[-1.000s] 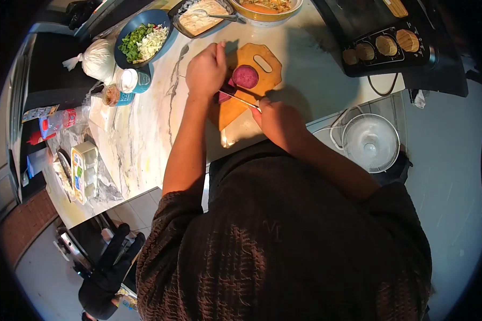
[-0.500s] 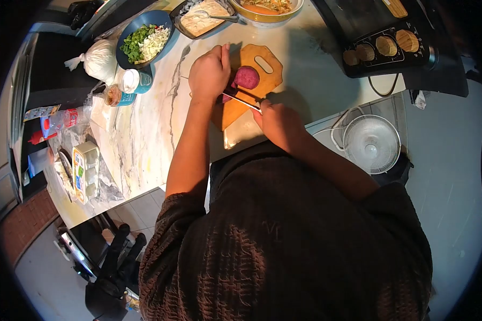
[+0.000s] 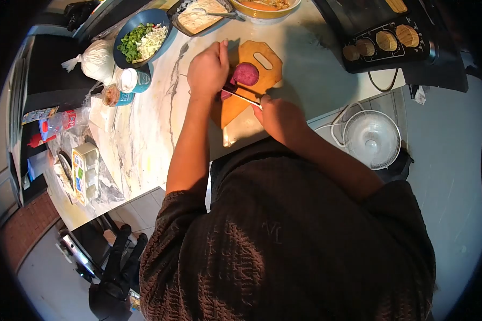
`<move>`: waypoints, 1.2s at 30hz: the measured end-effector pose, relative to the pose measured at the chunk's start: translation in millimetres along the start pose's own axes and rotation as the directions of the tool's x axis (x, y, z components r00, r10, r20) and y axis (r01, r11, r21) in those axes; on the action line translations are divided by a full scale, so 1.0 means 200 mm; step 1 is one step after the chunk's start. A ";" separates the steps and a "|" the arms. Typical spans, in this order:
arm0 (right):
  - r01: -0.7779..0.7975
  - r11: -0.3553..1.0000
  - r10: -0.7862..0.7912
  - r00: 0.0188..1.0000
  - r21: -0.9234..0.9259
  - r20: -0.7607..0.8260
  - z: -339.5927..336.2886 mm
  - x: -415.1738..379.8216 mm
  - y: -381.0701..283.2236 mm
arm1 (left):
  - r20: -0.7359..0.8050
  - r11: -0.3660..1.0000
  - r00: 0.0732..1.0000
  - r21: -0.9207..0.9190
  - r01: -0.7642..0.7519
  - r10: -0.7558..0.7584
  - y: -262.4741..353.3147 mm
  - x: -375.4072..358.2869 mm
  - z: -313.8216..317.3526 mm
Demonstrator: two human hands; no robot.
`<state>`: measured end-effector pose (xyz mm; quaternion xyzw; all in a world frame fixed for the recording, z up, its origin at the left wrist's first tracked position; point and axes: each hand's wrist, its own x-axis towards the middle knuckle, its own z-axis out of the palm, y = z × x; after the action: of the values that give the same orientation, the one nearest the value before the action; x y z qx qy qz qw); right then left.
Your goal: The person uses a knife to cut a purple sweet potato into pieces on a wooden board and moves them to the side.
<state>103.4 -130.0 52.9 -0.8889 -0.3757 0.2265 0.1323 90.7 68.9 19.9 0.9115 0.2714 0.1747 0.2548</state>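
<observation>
The right hand [image 3: 281, 119] has its fingers closed round a knife [image 3: 245, 97], whose blade reaches toward purple pieces [image 3: 225, 95] beside the left hand [image 3: 207, 70]; how the left fingers stand cannot be told. A round purple slice [image 3: 246, 74] lies on the cutting board [image 3: 269, 79], near its slot, on the desk [image 3: 144, 123], apart from a blue bowl [image 3: 139, 17]

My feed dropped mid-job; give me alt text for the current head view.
The person's right hand holds a knife over a wooden cutting board, its blade by purple pieces near the left hand. A round purple slice shows on the board. Beyond, toward the left, a blue bowl holds chopped greens.
</observation>
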 end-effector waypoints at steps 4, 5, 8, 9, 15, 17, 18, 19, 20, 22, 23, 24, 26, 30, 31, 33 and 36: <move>0.007 1.000 -0.007 1.000 0.004 -0.006 0.05 0.02 0.03 | -0.012 0.999 1.000 0.039 -0.016 0.017 0.01 -0.01 0.00; 0.011 1.000 -0.011 1.000 -0.010 -0.010 0.05 0.02 0.03 | 0.001 1.000 1.000 0.010 0.023 -0.023 0.00 -0.01 0.00; 0.009 1.000 -0.008 1.000 -0.022 0.017 -0.03 0.02 -0.01 | 0.055 0.985 0.995 -0.146 0.090 -0.083 -0.04 0.00 0.00; 0.006 1.000 -0.005 0.999 -0.024 0.045 -0.05 0.03 -0.01 | 0.053 0.988 0.996 -0.133 0.082 -0.075 -0.03 0.00 0.00; 0.012 1.000 -0.012 1.000 0.003 -0.002 0.09 0.04 0.07 | -0.029 0.993 0.995 0.082 -0.088 0.091 0.01 0.00 0.04; 0.024 1.000 -0.024 1.000 0.004 0.002 0.08 0.05 0.08 | -0.017 0.996 0.998 0.075 -0.057 0.059 0.01 0.00 0.02; 0.036 0.999 -0.036 0.999 0.006 0.015 0.07 0.04 0.07 | 0.001 0.997 1.000 0.069 -0.019 0.019 0.01 0.00 0.02; 0.032 0.999 -0.033 0.999 0.009 0.019 0.06 0.03 0.06 | 0.007 0.997 1.000 0.070 -0.018 0.018 0.00 -0.01 0.02; 0.059 0.998 -0.058 0.998 0.033 -0.009 0.05 0.02 0.05 | 0.020 0.999 0.999 0.014 0.034 -0.034 -0.02 -0.01 0.01; 0.088 0.995 -0.085 0.995 0.057 -0.041 0.05 0.03 0.04 | 0.033 0.996 0.996 -0.040 0.085 -0.084 -0.02 0.00 0.00; 0.085 0.996 -0.084 0.996 0.029 -0.041 0.06 0.03 0.05 | 0.040 0.997 0.997 -0.008 0.072 -0.072 -0.02 -0.01 0.00; 0.081 0.997 -0.081 0.996 0.002 -0.041 0.07 0.04 0.07 | 0.047 0.998 0.997 0.023 0.057 -0.058 -0.01 -0.01 0.00; 0.082 0.997 -0.081 0.996 0.011 -0.044 0.12 0.06 0.11 | 0.021 0.998 0.999 0.053 0.026 -0.027 0.03 0.01 0.01; 0.103 0.994 -0.100 0.992 0.033 -0.073 0.16 0.09 0.15 | -0.010 0.994 0.999 0.100 -0.045 0.046 0.02 0.00 0.04; 0.106 0.994 -0.103 0.991 0.034 -0.079 0.16 0.09 0.15 | -0.015 0.993 0.999 0.103 -0.048 0.050 0.02 0.01 0.03; 0.149 0.988 -0.142 0.983 0.052 -0.113 0.14 0.07 0.13 | 0.031 0.997 0.999 0.080 0.023 -0.025 -0.01 0.00 0.03; 0.083 0.997 -0.083 0.995 -0.004 -0.046 0.08 0.07 0.07 | 0.075 0.991 0.991 -0.061 0.118 -0.113 -0.05 0.00 0.00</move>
<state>112.5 -127.3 29.4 -0.8776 -0.4093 0.1999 0.1493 85.7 76.5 13.8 0.8912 0.3085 0.1356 0.3036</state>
